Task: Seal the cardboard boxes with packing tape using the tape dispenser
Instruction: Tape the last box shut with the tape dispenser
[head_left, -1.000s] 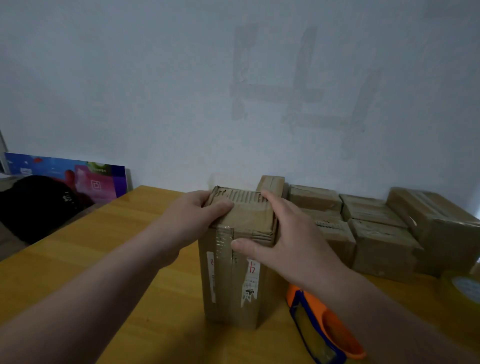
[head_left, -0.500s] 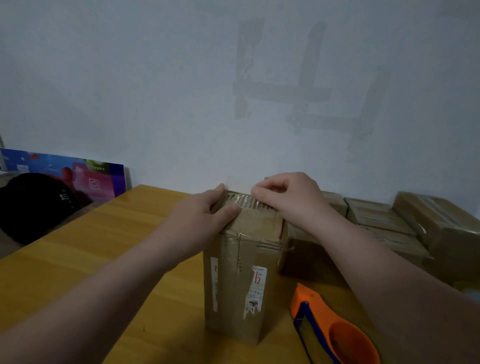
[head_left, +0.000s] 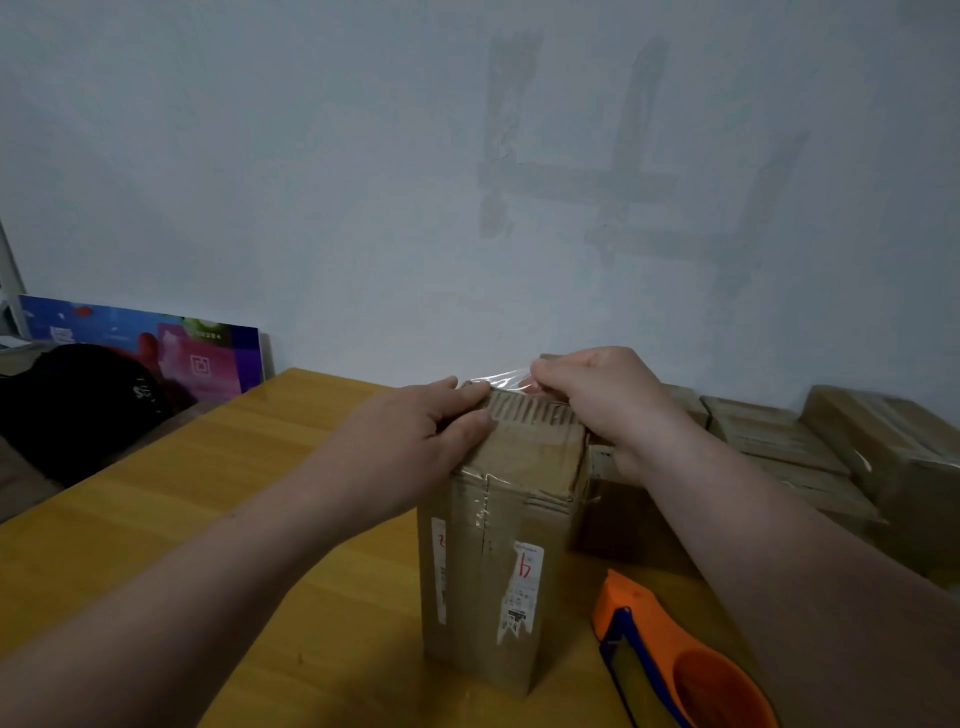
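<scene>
A tall cardboard box (head_left: 498, 561) stands upright on the wooden table (head_left: 156, 519), with white labels on its near face. My left hand (head_left: 415, 441) rests on the box's top left edge, thumb along the flap. At the far top edge my right hand (head_left: 597, 395) pinches a strip of clear tape (head_left: 506, 379) that lifts off the box. The orange and blue tape dispenser (head_left: 670, 660) lies on the table to the right of the box, untouched.
Several cardboard boxes (head_left: 810, 457) are stacked along the wall at the right behind my right arm. A colourful board (head_left: 156, 348) leans on the wall at the left, with a black cap (head_left: 78, 405) in front of it.
My right hand left the box's near top edge, moved to the far edge and now pinches a clear tape strip there. The left hand stayed on the top left edge.
</scene>
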